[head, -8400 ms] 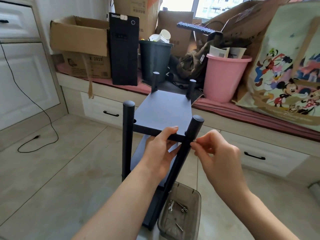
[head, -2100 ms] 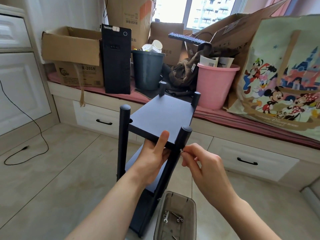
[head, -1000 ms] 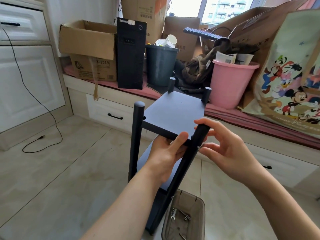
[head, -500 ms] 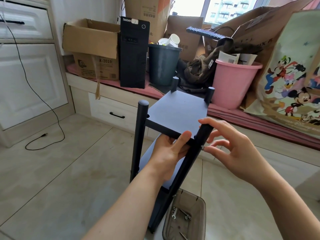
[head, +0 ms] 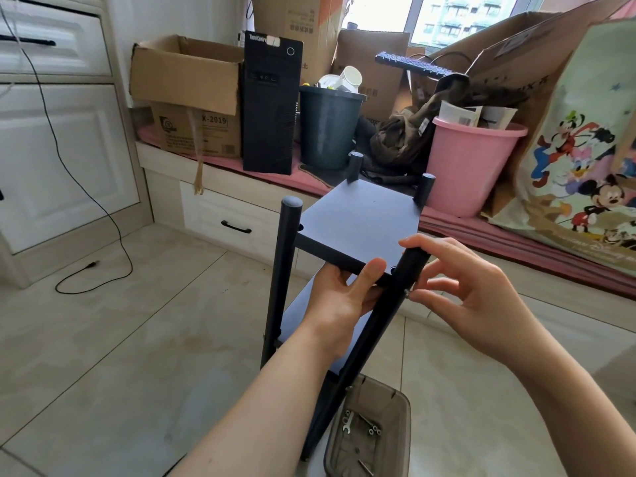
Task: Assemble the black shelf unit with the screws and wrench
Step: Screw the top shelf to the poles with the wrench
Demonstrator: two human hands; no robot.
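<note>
The black shelf unit (head: 358, 222) stands on the floor in front of me, with round posts at its corners. My left hand (head: 340, 297) grips the front edge of the top board from below, thumb on top. The near right post (head: 395, 304) leans toward me. My right hand (head: 457, 290) is at that post's upper end, index finger over its top, thumb and a fingertip pinching a small silver screw (head: 407, 292) in the post's side. A wrench (head: 347, 421) and loose screws (head: 373, 430) lie in a brown translucent tray (head: 401, 421) by the shelf's foot.
A low window bench behind the shelf carries cardboard boxes (head: 186, 98), a black computer tower (head: 270, 105), a dark bin (head: 328, 129), a pink bucket (head: 471, 166) and a cartoon-print bag (head: 585, 160). A black cable (head: 96, 215) trails over the tiled floor at left.
My right hand has moved from pinching low on the post's side to reaching over the post's top, still at the screw. The left hand keeps its hold on the board.
</note>
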